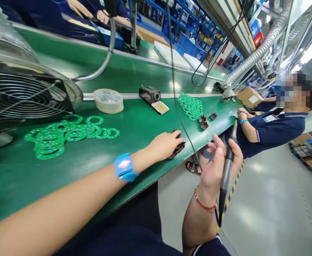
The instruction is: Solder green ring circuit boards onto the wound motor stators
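Left hand lay palm-down on green bench, fingers closed over dark coil part near front edge. Right hand gripped one soldering iron, held off bench edge. Three more coil parts beyond — two heaps of green ring boards, uncountable. One tape roll.

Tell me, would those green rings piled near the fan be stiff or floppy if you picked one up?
The green rings look like thin flat boards, so probably stiff and light. They lie flat and overlapping on the green belt, so one would likely slide rather than roll. Being thin, they might snap if bent hard.
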Demonstrator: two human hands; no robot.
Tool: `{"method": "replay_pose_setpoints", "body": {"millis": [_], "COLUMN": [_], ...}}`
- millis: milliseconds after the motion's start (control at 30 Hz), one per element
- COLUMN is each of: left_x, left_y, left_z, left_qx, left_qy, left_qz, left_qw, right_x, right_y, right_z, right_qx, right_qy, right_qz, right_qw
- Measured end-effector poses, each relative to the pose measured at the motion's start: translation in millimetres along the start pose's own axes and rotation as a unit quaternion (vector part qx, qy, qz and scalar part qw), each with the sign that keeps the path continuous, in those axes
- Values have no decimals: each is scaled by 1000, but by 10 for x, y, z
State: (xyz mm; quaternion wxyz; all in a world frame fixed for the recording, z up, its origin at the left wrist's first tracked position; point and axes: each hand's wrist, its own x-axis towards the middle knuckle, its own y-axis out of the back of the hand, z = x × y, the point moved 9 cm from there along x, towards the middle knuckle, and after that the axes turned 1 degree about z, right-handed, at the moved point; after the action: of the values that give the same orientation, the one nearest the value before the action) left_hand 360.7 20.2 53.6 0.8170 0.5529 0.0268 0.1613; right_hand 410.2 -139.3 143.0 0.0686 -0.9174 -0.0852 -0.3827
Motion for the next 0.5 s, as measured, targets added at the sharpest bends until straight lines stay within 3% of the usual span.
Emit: {"method": "replay_pose_setpoints", "body": {"millis": [33, 100, 200, 333, 433, 500], "left_x": [183, 292, -91, -1217, -2300, -3011], "left_y": [72, 164, 180, 199, 301, 414], "left_z": [68, 136, 25, -486, -872, -960], "left_qx": [-14, -41, -59, -46, -21, -9], "left_qy": [-4, -11, -24, -12, 84, 168], "left_qz": [23, 50, 47, 92, 187, 252], "left_qw": [1000, 998, 997, 995, 978, 953], "right_x": [2, -22, -81, -197, -370, -539], "right_y": [87, 128, -23, -411, -758, -1002], "right_z": [-19, -11, 94, 213, 211, 181], "right_qx": [-6, -6, 8, 33, 72, 82], "right_qy": [3, 5, -8, -7, 2, 13], "right_qz": [22, 26, -17, -120, -242, -338], "right_qw": [1000, 1000, 1000, 992, 968, 937]}}
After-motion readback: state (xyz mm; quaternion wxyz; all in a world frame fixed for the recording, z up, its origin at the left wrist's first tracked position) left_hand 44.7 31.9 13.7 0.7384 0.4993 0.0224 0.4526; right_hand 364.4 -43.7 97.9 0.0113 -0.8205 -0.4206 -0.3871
